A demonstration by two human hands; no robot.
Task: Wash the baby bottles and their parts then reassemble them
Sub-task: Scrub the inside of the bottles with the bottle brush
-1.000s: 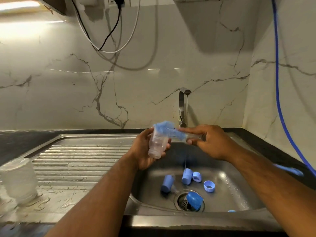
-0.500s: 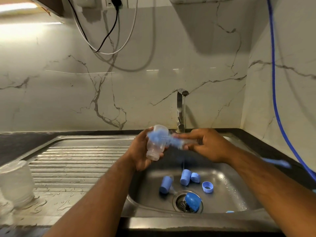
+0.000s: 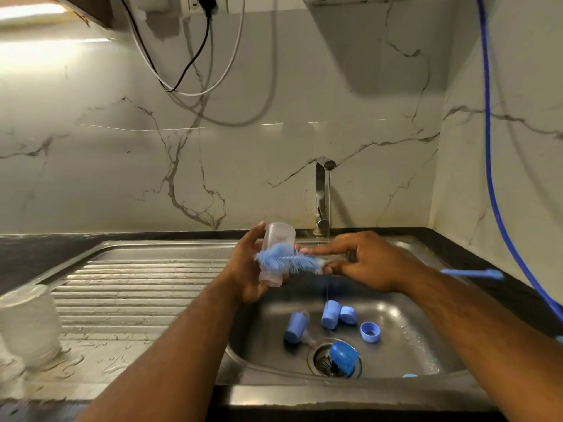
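While the left hand [image 3: 243,272] curls its fingers round the bottle [image 3: 278,239] above the sink's [image 3: 420,324] 11 o'clock rim, the right hand [image 3: 370,263], at 3 o'clock, pinches the brush [image 3: 292,261]. The bottle looks light, stiff and probably slippery when wet; it is best gripped mid-body.

Veined marble backsplash [image 3: 91,178], looped black and white cables [image 3: 176,91], blue hose [image 3: 486,117] at right, dark countertop [image 3: 30,251].

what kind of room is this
Most likely a home kitchen. There is a stainless steel sink with a ribbed drainboard, a tap running a thin stream, and a marble-look backsplash above a dark countertop.
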